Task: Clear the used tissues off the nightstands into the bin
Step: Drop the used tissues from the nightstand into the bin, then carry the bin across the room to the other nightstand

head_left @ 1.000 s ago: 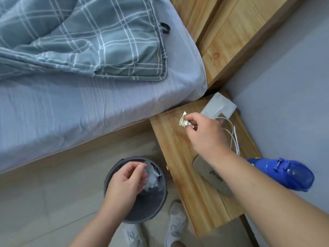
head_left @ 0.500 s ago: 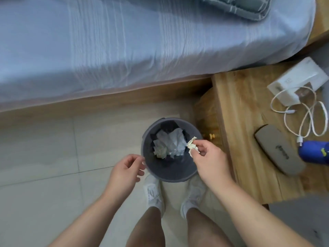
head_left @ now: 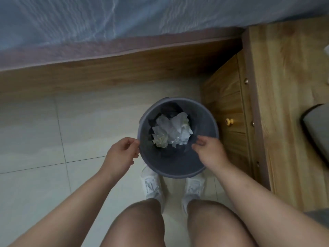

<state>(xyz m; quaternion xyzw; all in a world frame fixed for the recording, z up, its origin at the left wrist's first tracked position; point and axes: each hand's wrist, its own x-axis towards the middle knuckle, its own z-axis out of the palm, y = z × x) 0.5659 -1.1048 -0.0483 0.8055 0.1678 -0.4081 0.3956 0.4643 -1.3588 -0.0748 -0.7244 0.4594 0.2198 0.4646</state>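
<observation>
A round grey bin (head_left: 203, 120) stands on the tiled floor in front of my feet. Inside it lie several crumpled white tissues (head_left: 175, 131), one of them yellowish at the lower left. My left hand (head_left: 121, 154) hovers just outside the bin's left rim, fingers loosely curled and holding nothing. My right hand (head_left: 210, 151) is over the bin's near right rim, fingers apart and empty. The wooden nightstand (head_left: 288, 97) stands at the right; no tissue shows on the part of its top that is in view.
The bed with a blue-grey sheet (head_left: 124, 20) and its wooden side rail (head_left: 110, 68) run across the top. A grey flat object (head_left: 318, 127) lies at the nightstand's right edge. The nightstand's drawer knob (head_left: 228, 121) faces the bin. My white shoes (head_left: 151, 184) touch the bin's base.
My right hand carried a small tissue from the nightstand to the bin and let it go; that hand is now empty. The view has tilted down onto the bin.
</observation>
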